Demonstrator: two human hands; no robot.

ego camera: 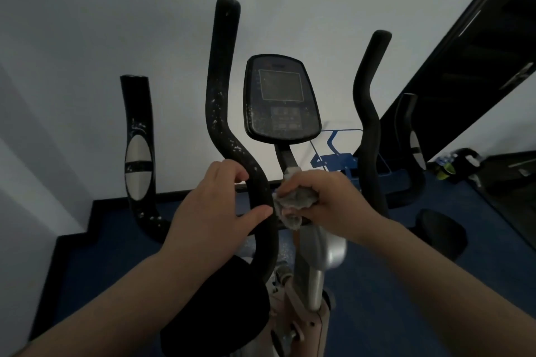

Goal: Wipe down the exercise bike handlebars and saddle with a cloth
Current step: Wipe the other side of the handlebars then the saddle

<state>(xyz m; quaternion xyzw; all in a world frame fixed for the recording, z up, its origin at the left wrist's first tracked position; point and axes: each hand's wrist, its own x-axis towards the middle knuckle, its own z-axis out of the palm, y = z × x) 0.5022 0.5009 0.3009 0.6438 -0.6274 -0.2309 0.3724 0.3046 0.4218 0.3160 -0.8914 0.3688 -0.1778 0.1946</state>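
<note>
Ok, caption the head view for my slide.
Left hand holds the dusty black foam handlebar while right hand presses a crumpled grey cloth beside it.

— Where does the left hand (214, 206) sit? 
— Around the bend of the black foam-padded left handlebar (223, 90), thumb in front. 
— And what lies to the right of that grip? 
— The crumpled grey cloth (295, 201), held in the right hand (333, 200), touching the bar just beside the left thumb. 
— Above them? 
— The dark oval console (280, 98), on its stem, between the two handlebars. 
— Below the grip? 
— The black padded saddle (220, 307).
</note>
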